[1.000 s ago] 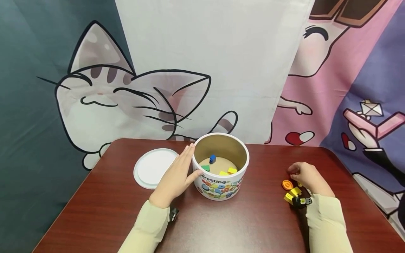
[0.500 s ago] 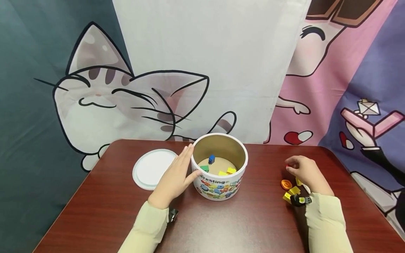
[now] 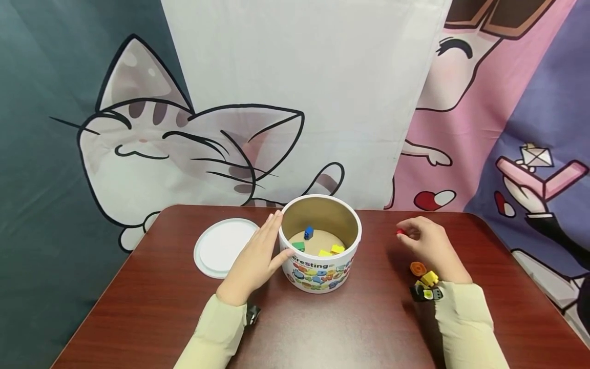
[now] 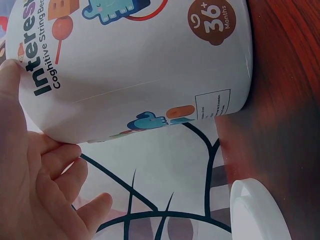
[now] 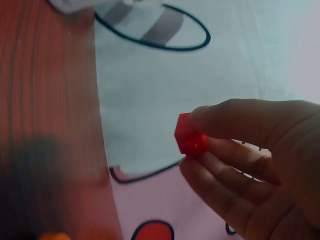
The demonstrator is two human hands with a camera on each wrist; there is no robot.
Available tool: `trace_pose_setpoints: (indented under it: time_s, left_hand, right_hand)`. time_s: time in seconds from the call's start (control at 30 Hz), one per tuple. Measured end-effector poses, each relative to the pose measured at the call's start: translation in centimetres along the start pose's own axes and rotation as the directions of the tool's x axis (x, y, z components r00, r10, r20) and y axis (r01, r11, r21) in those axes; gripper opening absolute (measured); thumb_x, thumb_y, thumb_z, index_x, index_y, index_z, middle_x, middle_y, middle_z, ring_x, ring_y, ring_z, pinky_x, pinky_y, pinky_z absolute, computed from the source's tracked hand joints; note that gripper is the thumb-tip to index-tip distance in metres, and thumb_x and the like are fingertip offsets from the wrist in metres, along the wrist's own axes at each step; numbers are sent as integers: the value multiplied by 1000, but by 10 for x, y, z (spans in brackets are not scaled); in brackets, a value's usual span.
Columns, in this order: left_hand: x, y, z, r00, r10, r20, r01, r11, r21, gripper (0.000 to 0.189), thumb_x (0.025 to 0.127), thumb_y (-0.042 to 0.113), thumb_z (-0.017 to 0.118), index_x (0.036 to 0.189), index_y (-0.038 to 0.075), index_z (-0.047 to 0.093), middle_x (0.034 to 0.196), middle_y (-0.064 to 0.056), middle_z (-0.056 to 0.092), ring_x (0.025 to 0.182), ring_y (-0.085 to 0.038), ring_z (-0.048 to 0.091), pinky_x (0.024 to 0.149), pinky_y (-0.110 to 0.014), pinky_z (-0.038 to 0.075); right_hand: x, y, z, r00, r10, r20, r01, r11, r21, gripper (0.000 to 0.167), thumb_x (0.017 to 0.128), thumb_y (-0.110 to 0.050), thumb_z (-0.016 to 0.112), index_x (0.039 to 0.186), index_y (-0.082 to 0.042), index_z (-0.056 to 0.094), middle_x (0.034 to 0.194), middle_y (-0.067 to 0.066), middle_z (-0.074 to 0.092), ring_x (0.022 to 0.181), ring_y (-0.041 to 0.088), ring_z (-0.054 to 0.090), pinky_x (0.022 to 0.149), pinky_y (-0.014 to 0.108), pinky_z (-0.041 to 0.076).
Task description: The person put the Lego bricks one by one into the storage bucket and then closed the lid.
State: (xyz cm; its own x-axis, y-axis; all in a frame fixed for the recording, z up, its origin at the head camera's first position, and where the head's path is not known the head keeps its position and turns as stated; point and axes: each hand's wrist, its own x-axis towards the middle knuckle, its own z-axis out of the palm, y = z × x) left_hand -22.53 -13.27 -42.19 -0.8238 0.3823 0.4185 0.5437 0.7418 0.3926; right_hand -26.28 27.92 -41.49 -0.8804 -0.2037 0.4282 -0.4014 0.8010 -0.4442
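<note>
In the head view a white printed bucket stands upright on the table, its top uncovered. My left hand rests against the bucket's left side with straight fingers, thumb toward the front. The left wrist view has the left hand touching the bucket wall. My right hand, raised above the table right of the bucket, pinches a small red faceted bead between thumb and fingers. Inside the bucket lie a blue piece, a green piece and yellow pieces.
A round white lid lies flat left of the bucket, partly behind the left hand. Below the right hand are an orange round piece and yellow pieces. The dark red table ends at a printed cloth backdrop.
My right hand has lifted off the loose pieces and moved left and away from me, carrying the red bead. The left hand and bucket have stayed in place.
</note>
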Motion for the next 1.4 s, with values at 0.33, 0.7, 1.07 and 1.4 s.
trace_pose_setpoints:
  time_s: [0.33, 0.7, 1.07, 1.4]
  left_hand:
    - [-1, 0, 1, 1000, -6, -4, 6, 1000, -2, 85, 100, 48, 61, 161, 5, 22, 166, -12, 27, 153, -28, 23, 120, -53, 26]
    - [-1, 1, 0, 1000, -7, 14, 7, 1000, -3, 85, 100, 48, 61, 161, 5, 22, 166, -11, 26, 153, -27, 22, 121, -52, 25]
    - [-2, 0, 4, 1000, 0, 1, 0, 1000, -4, 84, 101, 48, 59, 161, 3, 22, 166, -13, 26, 152, -30, 24, 120, -53, 27]
    - [-1, 2, 0, 1000, -5, 1, 5, 1000, -12, 83, 100, 46, 61, 161, 4, 22, 166, -11, 25, 153, -29, 24, 120, -52, 26]
  right_hand:
    - [4, -30, 13, 982, -46, -181, 64, 993, 95, 24, 79, 3, 83, 102, -1, 76, 91, 8, 72, 78, 19, 69, 75, 0, 44]
    - [3, -68, 12, 964, -13, -266, 83, 964, 251, 25, 81, 2, 83, 103, -7, 78, 95, 5, 72, 82, -6, 64, 76, 7, 51]
    - [5, -105, 14, 927, -216, -307, 295, 924, 242, 30, 75, 9, 85, 99, -6, 77, 96, 0, 71, 88, 9, 66, 78, 11, 54]
    - [33, -125, 33, 920, -336, -202, 372, 910, 181, 20, 79, 4, 84, 96, -3, 75, 92, 2, 69, 78, 13, 70, 71, 29, 61]
